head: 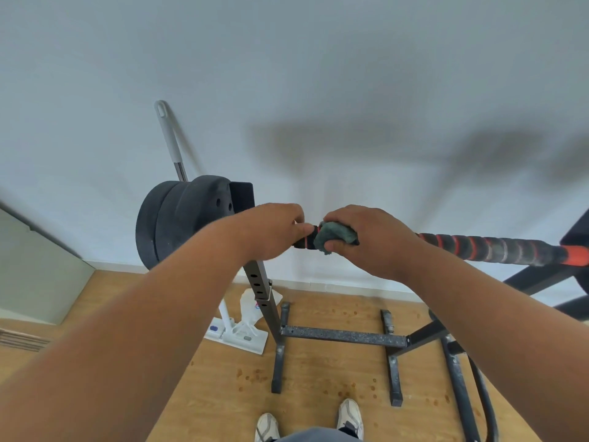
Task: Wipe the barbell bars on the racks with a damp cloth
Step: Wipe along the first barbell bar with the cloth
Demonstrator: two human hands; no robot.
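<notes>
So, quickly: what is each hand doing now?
Left hand: grips the bar.
Right hand: holds the cloth around the bar.

We see the barbell bar [497,248] lying across the rack [259,288], weight plates [178,228] at its left end. Behind the rack, a mop [236,333] leans on the wall [318,74].

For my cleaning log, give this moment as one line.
right hand: wraps grey-green cloth round black-and-red wrapped barbell bar | left hand: grips bar
</notes>
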